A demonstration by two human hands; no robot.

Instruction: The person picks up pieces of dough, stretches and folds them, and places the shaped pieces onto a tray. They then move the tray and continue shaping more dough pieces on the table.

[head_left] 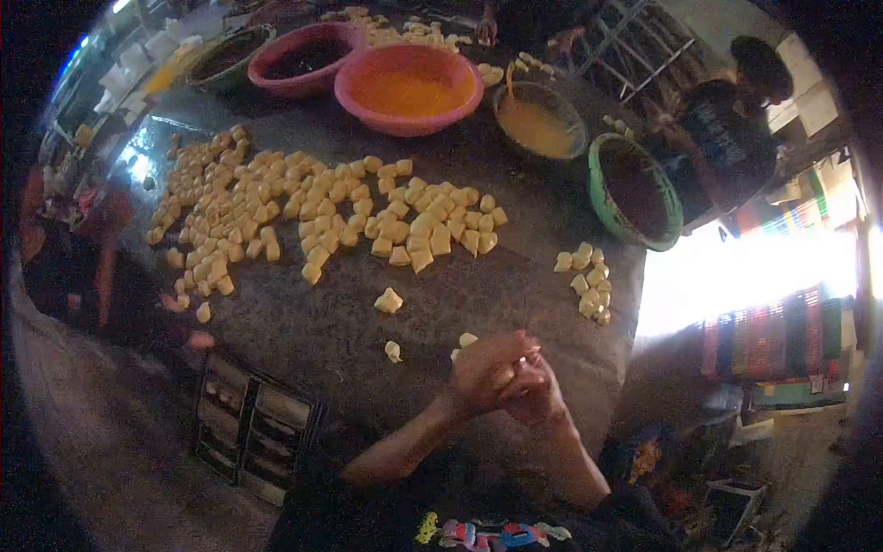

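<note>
Both of my hands meet at the near edge of the tabletop: my left hand is curled over my right hand, the two pressed together palm to palm. Both are clenched, but I cannot tell whether anything lies between them, since the fingers hide the gap.

Just beyond my knuckles lie a few loose pale yellow dough pieces: one small piece almost touching my left hand, another small piece a little to its left, and a larger lump further out. To the right, near the tabletop's edge, sits a small cluster of pieces.

Past these, across the middle of the dark tabletop, spreads the big scatter of dough pieces, packed close and running from the left edge toward the centre.

Further back stand the bowls. A green-rimmed bowl with dark contents sits at the right edge, and a metal bowl of orange-yellow liquid is just behind it. A pink bowl with orange filling is at the centre back, a darker pink bowl with dark contents stands beside it on the left, and another dark-filled bowl lies further left. Behind the bowls lie more pale pieces.

At the far right another person in a dark shirt bends at the tabletop.
</note>
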